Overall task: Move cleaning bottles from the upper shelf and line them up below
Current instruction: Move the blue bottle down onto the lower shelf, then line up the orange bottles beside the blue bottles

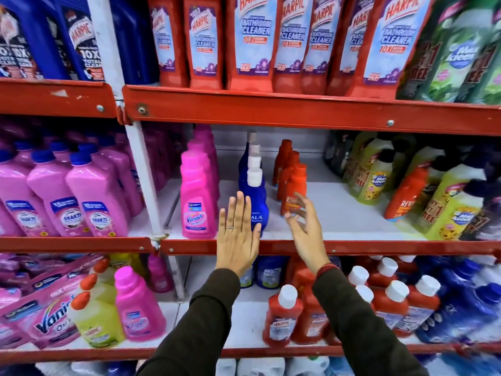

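On the middle shelf [339,213] stand three front-to-back rows: pink Vanish bottles [196,202], blue bottles with white caps [256,196] and small orange-red bottles [294,191]. My left hand [238,237] is flat with fingers spread, in front of the front blue bottle and holding nothing. My right hand [306,229] hangs open with curled fingers just in front of the front orange-red bottle; contact with it is unclear. The upper shelf carries a row of red Harpic bathroom cleaner bottles [252,42].
Yellow-green Max Kleen bottles [447,210] and a tilted orange bottle [404,196] crowd the middle shelf's right end. Pink Shakti bottles [89,202] fill the left bay. The lower shelf holds red white-capped bottles [284,316], pink Vanish [135,308] and blue bottles.
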{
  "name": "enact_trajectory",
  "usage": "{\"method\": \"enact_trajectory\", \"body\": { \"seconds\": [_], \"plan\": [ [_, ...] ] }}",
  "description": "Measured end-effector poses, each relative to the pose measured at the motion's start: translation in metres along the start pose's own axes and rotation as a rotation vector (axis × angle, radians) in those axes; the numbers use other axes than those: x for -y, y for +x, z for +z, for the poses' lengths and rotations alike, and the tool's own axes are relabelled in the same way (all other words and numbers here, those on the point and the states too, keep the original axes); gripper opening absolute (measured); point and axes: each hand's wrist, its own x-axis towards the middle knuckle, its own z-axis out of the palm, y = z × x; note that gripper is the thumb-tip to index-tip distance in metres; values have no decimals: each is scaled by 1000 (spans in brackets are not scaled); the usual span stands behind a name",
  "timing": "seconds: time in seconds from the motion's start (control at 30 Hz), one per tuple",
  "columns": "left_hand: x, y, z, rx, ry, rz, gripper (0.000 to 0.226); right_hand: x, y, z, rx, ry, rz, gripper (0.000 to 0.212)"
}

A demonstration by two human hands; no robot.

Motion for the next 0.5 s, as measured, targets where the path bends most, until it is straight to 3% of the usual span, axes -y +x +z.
{"method": "enact_trajectory", "body": {
  "seconds": [0.27, 0.33, 0.5],
  "plan": [
    [-14, -3, 26, -14, 59, 15, 89, -8, 35, -116, -568, -254, -143, 54],
    [-13, -5, 28, -18, 62, 21, 89, -13, 49, -144, -658, -303, -74, 61],
    [-10, -6, 32, -36, 24, 37, 89, -29, 92, -200, -649, -387, 241, 74]
  ]
}}
